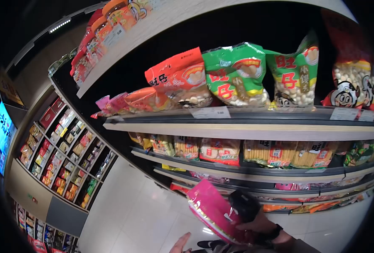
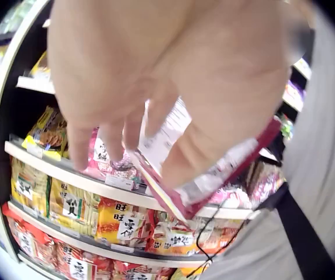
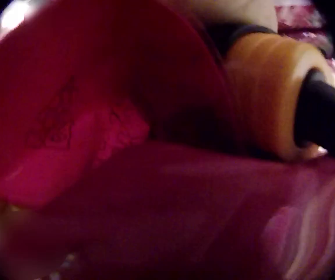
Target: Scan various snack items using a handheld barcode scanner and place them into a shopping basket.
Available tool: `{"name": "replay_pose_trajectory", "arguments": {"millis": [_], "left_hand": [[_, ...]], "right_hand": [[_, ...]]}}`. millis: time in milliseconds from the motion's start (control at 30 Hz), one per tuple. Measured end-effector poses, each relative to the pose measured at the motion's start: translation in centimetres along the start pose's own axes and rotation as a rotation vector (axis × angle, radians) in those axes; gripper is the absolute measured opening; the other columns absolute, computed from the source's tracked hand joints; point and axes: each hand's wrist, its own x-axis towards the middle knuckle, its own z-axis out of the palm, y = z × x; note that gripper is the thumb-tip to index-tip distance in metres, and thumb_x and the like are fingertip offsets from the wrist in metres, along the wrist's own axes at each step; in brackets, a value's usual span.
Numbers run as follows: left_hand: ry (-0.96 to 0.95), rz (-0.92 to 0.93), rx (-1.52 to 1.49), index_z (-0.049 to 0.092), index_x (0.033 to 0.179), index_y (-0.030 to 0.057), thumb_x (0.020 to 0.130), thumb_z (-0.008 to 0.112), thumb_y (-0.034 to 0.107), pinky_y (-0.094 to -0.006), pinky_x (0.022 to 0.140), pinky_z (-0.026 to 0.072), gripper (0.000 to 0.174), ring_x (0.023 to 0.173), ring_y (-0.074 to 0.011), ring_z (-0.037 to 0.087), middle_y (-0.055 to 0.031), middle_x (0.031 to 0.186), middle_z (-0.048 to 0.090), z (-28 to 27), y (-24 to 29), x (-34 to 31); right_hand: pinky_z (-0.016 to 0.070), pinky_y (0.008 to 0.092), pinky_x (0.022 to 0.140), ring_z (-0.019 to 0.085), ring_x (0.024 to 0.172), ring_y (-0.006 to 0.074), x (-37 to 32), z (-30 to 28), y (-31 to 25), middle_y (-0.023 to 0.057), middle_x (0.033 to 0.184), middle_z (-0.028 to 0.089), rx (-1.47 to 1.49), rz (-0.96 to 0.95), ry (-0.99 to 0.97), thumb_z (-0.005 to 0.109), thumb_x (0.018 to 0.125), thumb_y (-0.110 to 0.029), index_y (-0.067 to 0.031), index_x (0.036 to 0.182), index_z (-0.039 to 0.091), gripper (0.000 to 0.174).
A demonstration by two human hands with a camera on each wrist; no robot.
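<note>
Fingers and thumb of the right hand (image 1: 260, 221) grip a shiny pink plastic bag (image 1: 208, 202) before the lower shelves (image 1: 263, 173) — perhaps along with the rounded black object (image 1: 244, 205) there. The left hand (image 1: 180, 243) is open, near the bag but apart. Above, green plastic bags (image 1: 237, 76) read 旺仔 and 小馒头, small pale pieces showing inside; an orange-yellow pack (image 2: 124, 221) reads 旺旺 雪饼.

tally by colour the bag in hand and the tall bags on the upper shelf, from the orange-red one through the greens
pink bag in the right hand: 1
orange-red bag: 1
green bags: 2
total: 4
</note>
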Motion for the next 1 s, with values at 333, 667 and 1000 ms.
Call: {"name": "replay_pose_trajectory", "arguments": {"millis": [333,667,1000], "left_hand": [[-0.302,-0.136,-0.467,0.033,0.140,-0.0026,0.076,0.075,0.015,-0.0390,0.109,0.0326,0.079,0.131,-0.0306,0.041,-0.0221,0.139,0.042,4.3,-5.5,9.7],[0.427,-0.516,-0.650,0.044,0.130,-0.0072,0.081,0.073,0.022,-0.0364,0.095,0.0451,0.064,0.110,-0.0231,0.055,-0.0169,0.120,0.057,7.8,0.6,-3.5],[0.937,-0.545,-0.794,0.062,0.106,-0.0064,0.085,0.071,0.030,-0.0307,0.076,0.0488,0.043,0.082,-0.0152,0.062,-0.0097,0.096,0.068,4.9,8.2,-5.9]], "right_hand": [[0.0509,0.0292,0.084,0.064,0.089,0.0157,-0.5,-0.6,-3.3,0.0029,0.091,0.069,-0.334,0.177,-0.655,0.076,0.080,-0.021,-0.0050,0.118,0.060,0.044],[0.0535,0.0342,0.070,0.070,0.080,0.0246,0.1,-5.4,-1.7,0.0119,0.087,0.070,-0.785,-0.197,0.147,0.077,0.075,-0.021,-0.0097,0.103,0.066,0.032],[0.0510,0.0316,0.068,0.064,0.075,0.0172,-3.9,-4.1,2.4,0.0093,0.085,0.066,-0.557,-0.074,-0.089,0.083,0.068,-0.014,-0.0034,0.094,0.061,0.036]]}}
